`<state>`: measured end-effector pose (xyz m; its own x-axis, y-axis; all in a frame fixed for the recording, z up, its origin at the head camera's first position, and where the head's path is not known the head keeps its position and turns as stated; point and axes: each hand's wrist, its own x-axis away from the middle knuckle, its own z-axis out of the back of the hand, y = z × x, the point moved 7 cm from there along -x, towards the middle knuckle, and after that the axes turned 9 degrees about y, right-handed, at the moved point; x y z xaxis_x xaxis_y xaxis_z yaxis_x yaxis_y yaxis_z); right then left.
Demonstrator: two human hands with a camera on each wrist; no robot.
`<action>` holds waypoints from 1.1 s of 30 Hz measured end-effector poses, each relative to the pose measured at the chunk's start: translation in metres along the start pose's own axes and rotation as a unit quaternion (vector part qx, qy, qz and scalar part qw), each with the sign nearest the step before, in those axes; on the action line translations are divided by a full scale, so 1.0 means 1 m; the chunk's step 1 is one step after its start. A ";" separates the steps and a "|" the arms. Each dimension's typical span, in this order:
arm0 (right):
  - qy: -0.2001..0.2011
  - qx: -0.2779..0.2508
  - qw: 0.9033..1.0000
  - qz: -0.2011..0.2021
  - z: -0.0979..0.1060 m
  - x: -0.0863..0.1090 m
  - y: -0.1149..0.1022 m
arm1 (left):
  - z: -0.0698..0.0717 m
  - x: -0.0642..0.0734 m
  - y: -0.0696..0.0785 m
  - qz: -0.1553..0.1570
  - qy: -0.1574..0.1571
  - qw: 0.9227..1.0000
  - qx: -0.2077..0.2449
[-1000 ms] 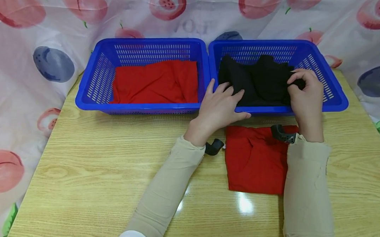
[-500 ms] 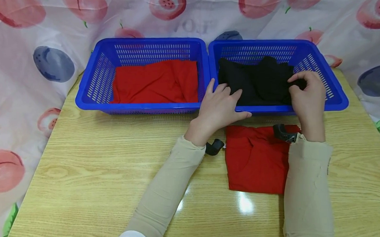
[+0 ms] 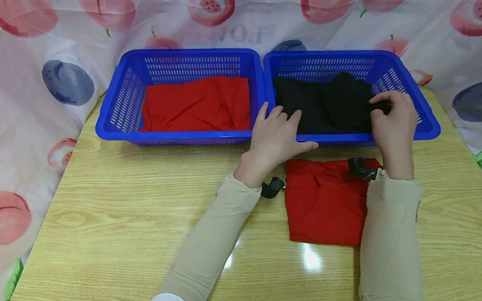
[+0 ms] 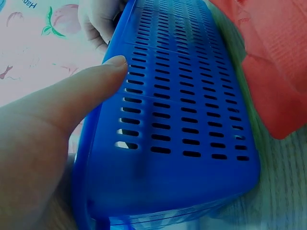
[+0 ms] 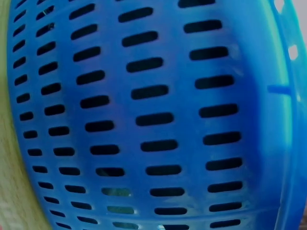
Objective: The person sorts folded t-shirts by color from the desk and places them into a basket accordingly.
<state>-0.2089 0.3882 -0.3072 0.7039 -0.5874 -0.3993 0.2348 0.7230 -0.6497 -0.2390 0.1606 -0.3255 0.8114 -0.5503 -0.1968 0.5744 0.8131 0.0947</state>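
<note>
Black folded cloth (image 3: 324,104) lies in the right blue basket (image 3: 361,138). My right hand (image 3: 394,121) reaches over that basket's front rim and pinches the cloth's right end between thumb and fingers. Over the front left corner of the same basket, my left hand (image 3: 273,138) has its fingers spread, the fingertips at the cloth's left edge. In the left wrist view the left thumb (image 4: 91,88) lies along the outside of the perforated basket wall (image 4: 168,105). The basket wall (image 5: 144,115) fills the right wrist view and hides the right hand.
A second blue basket (image 3: 184,135) holding red cloth (image 3: 198,105) stands close on the left. A folded red cloth (image 3: 324,205) lies on the wooden table (image 3: 127,227) below the right basket, partly under the right forearm. A fruit-print curtain (image 3: 243,15) hangs behind.
My right hand has shifted slightly right with the cloth's end in its fingers. The black cloth's upper left corner has come down and lies flatter. My left hand has barely moved.
</note>
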 end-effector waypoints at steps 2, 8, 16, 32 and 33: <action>0.011 0.001 1.000 -0.010 0.001 0.000 0.002 | 0.000 0.000 0.000 0.000 0.002 1.000 0.000; 0.069 0.001 0.997 -0.023 0.009 -0.003 0.006 | 0.000 -0.001 0.001 -0.004 0.003 1.000 0.001; 0.081 0.020 0.996 -0.031 0.013 -0.004 0.009 | 0.000 -0.001 0.002 -0.006 -0.005 1.000 -0.002; -0.067 0.156 0.985 -0.022 0.007 -0.001 0.025 | -0.001 0.002 0.001 -0.007 -0.002 1.000 -0.004; -0.079 0.164 0.983 -0.020 0.007 0.000 0.026 | -0.001 0.002 0.001 -0.009 0.000 1.000 -0.004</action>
<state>-0.1987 0.4095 -0.3194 0.7787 -0.5733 -0.2549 0.4507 0.7938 -0.4083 -0.2370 0.1604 -0.3263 0.8010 -0.5649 -0.1984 0.5880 0.8045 0.0832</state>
